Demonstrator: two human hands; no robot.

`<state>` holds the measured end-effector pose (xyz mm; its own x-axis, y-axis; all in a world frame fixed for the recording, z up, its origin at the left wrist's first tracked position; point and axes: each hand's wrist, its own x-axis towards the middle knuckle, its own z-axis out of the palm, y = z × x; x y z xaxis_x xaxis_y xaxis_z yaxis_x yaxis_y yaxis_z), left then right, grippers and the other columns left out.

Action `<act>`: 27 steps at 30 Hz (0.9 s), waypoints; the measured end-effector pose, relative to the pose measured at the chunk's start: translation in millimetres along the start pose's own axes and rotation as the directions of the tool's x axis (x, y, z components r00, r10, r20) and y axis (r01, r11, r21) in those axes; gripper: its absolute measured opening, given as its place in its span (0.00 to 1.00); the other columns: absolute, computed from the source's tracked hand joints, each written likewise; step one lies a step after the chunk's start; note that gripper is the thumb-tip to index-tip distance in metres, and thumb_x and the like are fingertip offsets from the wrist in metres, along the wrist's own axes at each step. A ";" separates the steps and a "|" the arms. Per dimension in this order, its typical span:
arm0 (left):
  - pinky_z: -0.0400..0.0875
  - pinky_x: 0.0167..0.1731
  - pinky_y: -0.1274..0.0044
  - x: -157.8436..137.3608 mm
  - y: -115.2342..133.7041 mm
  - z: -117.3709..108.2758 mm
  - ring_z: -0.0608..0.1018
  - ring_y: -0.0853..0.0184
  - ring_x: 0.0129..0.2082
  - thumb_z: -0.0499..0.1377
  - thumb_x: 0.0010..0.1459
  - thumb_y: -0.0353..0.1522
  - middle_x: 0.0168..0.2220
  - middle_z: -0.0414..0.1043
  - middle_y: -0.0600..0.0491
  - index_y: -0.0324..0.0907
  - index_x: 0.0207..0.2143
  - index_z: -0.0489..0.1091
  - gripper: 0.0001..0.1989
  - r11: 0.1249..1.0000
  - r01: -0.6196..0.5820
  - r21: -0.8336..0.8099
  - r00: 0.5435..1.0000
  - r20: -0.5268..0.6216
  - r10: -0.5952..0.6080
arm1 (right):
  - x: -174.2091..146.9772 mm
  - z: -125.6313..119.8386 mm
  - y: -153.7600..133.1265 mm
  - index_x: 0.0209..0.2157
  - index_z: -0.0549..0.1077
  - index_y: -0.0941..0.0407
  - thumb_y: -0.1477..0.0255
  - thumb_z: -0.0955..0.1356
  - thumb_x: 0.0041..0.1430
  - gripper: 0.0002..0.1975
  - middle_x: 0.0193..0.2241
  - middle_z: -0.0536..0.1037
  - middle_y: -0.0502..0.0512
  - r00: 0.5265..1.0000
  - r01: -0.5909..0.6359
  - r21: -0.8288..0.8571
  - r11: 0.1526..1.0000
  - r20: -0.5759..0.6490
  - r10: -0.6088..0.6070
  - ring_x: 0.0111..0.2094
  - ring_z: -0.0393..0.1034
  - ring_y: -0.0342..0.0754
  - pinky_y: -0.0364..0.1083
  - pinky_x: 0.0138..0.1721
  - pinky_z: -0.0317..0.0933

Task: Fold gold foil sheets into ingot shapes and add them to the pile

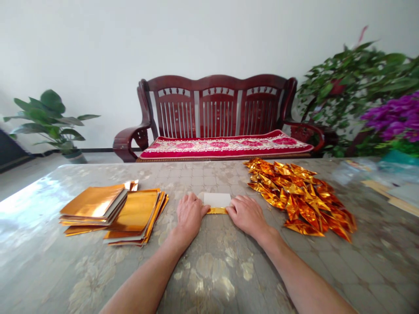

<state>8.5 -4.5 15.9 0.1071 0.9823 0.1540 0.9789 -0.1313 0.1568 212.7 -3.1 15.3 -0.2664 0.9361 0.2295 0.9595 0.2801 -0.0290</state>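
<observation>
A sheet of gold foil paper (pixel 217 200) lies on the table between my hands, its pale back facing up. Along its near edge runs a folded gold strip. My left hand (pixel 190 213) closes on the left end of that strip, thumb against the fold. At the right end, my right hand (pixel 247 213) grips in the same way with curled fingers. Flat stacks of gold foil paper (pixel 135 211) rest to the left of my left hand. Beyond my right hand is a heap of folded gold foil pieces (pixel 303 200) with pointed ends.
The table (pixel 209 279) has a shiny patterned cover. Clear plastic bags (pixel 356 170) and flat tan boards (pixel 399 198) lie at its right. Past the far edge stands a dark red wooden bench (pixel 216 104) with a red patterned cushion. Plants flank it, including purple flowers (pixel 394 115).
</observation>
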 end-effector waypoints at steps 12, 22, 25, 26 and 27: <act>0.62 0.48 0.72 1.3 -11.3 1.5 0.71 0.62 0.43 0.59 0.61 0.40 0.39 0.73 0.51 0.44 0.28 0.77 0.13 0.960 -0.060 -0.273 0.998 -0.018 0.057 | -0.6 1.0 1.1 0.28 0.74 0.54 0.66 0.64 0.64 0.12 0.33 0.78 0.53 1.000 -0.003 0.003 1.000 0.015 0.003 0.38 0.69 0.48 0.46 0.38 0.50; 0.62 0.46 0.71 0.8 -5.6 -1.4 0.71 0.60 0.43 0.54 0.64 0.40 0.39 0.73 0.47 0.41 0.29 0.77 0.18 0.993 -0.085 -0.082 0.996 0.001 0.085 | -0.8 -2.5 -0.7 0.30 0.74 0.55 0.67 0.63 0.65 0.12 0.35 0.78 0.54 1.000 -0.010 0.012 1.000 0.029 0.010 0.38 0.69 0.49 0.47 0.39 0.51; 0.61 0.46 0.70 0.0 -3.5 -2.9 0.70 0.59 0.44 0.53 0.65 0.40 0.39 0.72 0.47 0.41 0.30 0.77 0.18 0.995 -0.080 -0.062 0.997 0.010 0.081 | -1.2 -1.8 -0.3 0.30 0.75 0.55 0.67 0.63 0.65 0.12 0.35 0.78 0.54 1.000 -0.009 0.008 1.000 0.025 0.009 0.38 0.69 0.48 0.46 0.39 0.51; 0.61 0.46 0.71 -0.2 -3.3 -3.3 0.70 0.60 0.44 0.54 0.65 0.40 0.40 0.72 0.47 0.41 0.30 0.77 0.17 0.995 -0.076 -0.066 0.997 0.012 0.077 | -1.4 -1.4 -0.1 0.30 0.75 0.55 0.67 0.63 0.65 0.12 0.35 0.78 0.54 1.000 -0.007 0.007 1.000 0.020 0.007 0.38 0.69 0.48 0.46 0.39 0.51; 0.61 0.46 0.71 -0.4 -3.4 -3.7 0.70 0.60 0.44 0.54 0.64 0.40 0.40 0.72 0.48 0.41 0.30 0.77 0.17 0.995 -0.073 -0.073 0.997 0.013 0.074 | -1.7 -1.1 0.1 0.30 0.75 0.54 0.67 0.63 0.65 0.12 0.35 0.78 0.54 1.000 -0.006 0.006 1.000 0.016 0.006 0.38 0.68 0.48 0.46 0.39 0.51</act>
<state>4.5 -5.0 18.9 0.1817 0.9715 0.1525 0.9530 -0.2122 0.2161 213.3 -4.8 16.0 -0.2623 0.9411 0.2134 0.9605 0.2758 -0.0359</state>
